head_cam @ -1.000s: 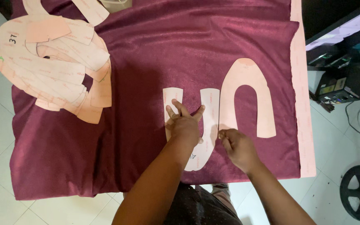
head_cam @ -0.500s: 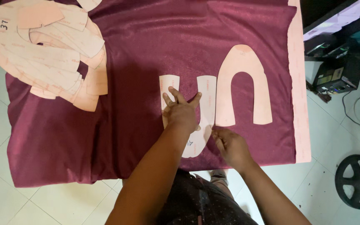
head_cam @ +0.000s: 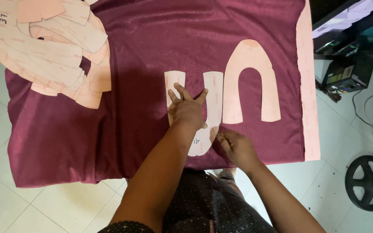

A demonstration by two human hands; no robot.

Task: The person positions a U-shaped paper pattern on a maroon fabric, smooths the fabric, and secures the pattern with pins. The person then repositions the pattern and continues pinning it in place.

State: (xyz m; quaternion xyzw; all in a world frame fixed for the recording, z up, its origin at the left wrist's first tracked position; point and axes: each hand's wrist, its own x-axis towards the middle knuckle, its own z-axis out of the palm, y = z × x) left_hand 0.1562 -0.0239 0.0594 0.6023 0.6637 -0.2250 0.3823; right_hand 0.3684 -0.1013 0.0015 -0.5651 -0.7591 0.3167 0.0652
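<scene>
Head camera, looking straight down: my left hand [head_cam: 187, 108] lies flat with its fingers spread on a pale pink U-shaped paper pattern piece [head_cam: 195, 110], pressing it against the maroon fabric [head_cam: 152, 51] that covers the desk [head_cam: 309, 129]. This piece lies with its curved end toward me and its two arms pointing away, near the front edge of the fabric. My right hand [head_cam: 235, 146] sits just beside the curved end, on its right side, fingers drawn together as if pinching something small at the pattern's edge; what it pinches is too small to tell. Just to the right of the pressed piece lies a second U-shaped pattern piece [head_cam: 250, 82], wider, turned the other way with its curve away from me, flat on the fabric and apart from both hands. At the far left corner a heap of pink pattern pieces [head_cam: 48, 47] overlaps, partly on the fabric and partly hanging past it. Beyond the right edge of the desk, on the tiled floor [head_cam: 342, 142], stand dark machines [head_cam: 346, 64] and a black wheel [head_cam: 370, 181].
</scene>
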